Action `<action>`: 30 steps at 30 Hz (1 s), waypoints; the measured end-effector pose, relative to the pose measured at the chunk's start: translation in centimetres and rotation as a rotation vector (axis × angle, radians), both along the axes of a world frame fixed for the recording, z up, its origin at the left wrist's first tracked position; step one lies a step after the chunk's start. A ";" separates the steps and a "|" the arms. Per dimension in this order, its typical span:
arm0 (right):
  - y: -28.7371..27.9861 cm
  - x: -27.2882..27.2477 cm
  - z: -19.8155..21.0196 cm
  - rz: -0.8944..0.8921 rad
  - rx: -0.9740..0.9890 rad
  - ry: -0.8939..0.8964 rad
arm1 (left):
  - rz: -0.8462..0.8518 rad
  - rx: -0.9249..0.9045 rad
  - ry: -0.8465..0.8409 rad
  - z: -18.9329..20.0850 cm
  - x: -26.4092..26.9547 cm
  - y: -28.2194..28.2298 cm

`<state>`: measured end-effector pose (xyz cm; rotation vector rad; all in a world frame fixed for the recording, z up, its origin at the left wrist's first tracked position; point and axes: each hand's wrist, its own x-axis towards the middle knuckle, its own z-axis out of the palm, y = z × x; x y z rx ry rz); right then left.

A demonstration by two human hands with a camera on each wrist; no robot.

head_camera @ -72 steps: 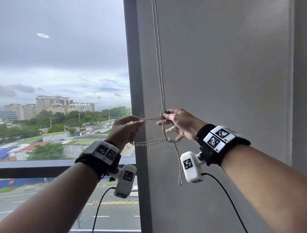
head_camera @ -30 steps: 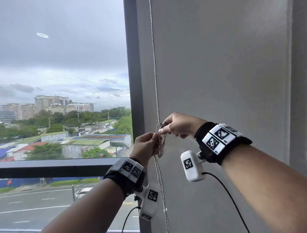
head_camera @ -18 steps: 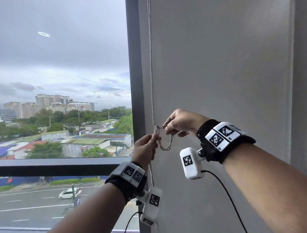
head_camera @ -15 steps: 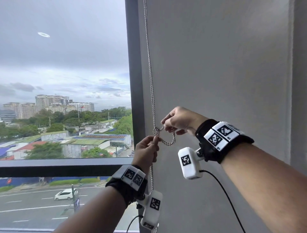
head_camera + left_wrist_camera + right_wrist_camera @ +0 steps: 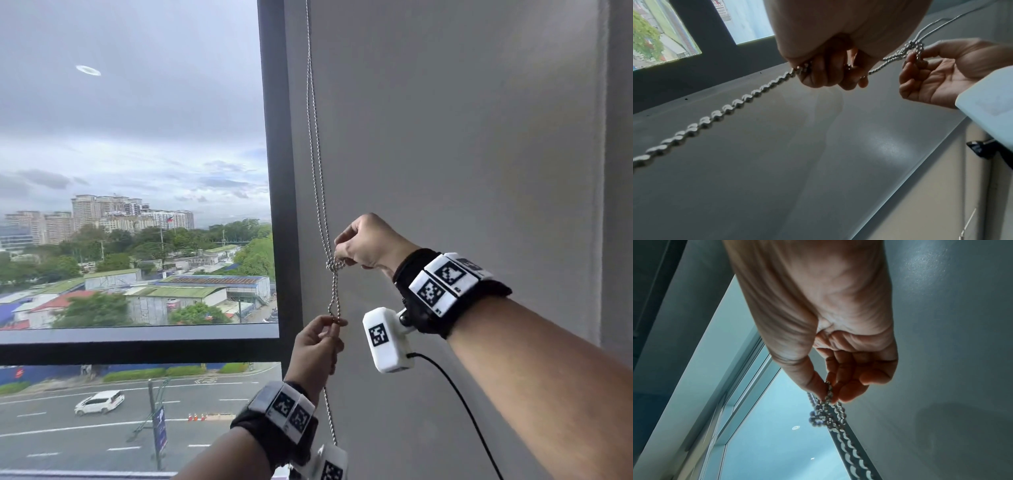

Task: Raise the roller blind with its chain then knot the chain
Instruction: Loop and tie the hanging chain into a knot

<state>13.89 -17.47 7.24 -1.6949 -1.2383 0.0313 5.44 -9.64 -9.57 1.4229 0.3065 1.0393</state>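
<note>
where grey wall (image 5: 462, 137) meets window (image 5: 137, 171), chain (image 5: 317, 171) seems knotted.

White car (image 5: 99, 401) on road (image 5: 68, 431) beyond window frame (image 5: 277, 171).

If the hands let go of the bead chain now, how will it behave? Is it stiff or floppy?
The chain is probably floppy: it bends tightly inside the knot. Its smooth metal beads look slippery, so the knot may loosen once the right hand and left hand release.
</note>
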 end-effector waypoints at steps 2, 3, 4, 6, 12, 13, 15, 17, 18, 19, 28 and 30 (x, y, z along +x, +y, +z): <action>0.4 0.1 -0.1 -0.012 0.005 -0.008 | -0.054 -0.035 -0.014 0.2 0.0 -0.5; 0.5 0.1 -0.2 -0.010 0.003 -0.005 | -0.082 -0.058 -0.038 0.6 0.1 -0.6; 0.7 0.1 -0.2 -0.005 0.001 -0.002 | -0.101 -0.074 -0.065 1.2 0.2 -0.7; 0.9 0.1 -0.3 -0.003 0.003 0.006 | -0.108 -0.083 -0.119 2.6 0.3 -0.8; 1.2 0.2 -0.5 0.037 0.009 0.068 | -0.035 -0.075 -0.274 6.7 0.6 -0.5; 1.2 0.2 -0.5 0.037 0.017 0.072 | -0.020 -0.074 -0.277 6.8 0.7 -0.3; 1.2 0.2 -0.3 0.033 0.035 0.076 | -0.003 -0.063 -0.267 6.6 0.9 -0.2; 1.2 0.2 -0.1 0.038 0.043 0.083 | 0.000 -0.050 -0.259 5.9 1.0 -0.2; 1.1 0.2 -0.1 0.046 0.039 0.085 | -0.001 -0.048 -0.257 5.6 1.1 -0.3; 1.1 0.1 -0.1 0.057 0.031 0.087 | -0.001 -0.045 -0.252 5.4 1.1 -0.3; 1.3 0.3 -0.4 0.059 0.027 0.069 | 0.005 -0.016 -0.191 3.9 1.0 -0.4; 1.2 0.3 -0.3 0.057 0.024 0.056 | -0.004 0.001 -0.170 3.8 0.9 -0.2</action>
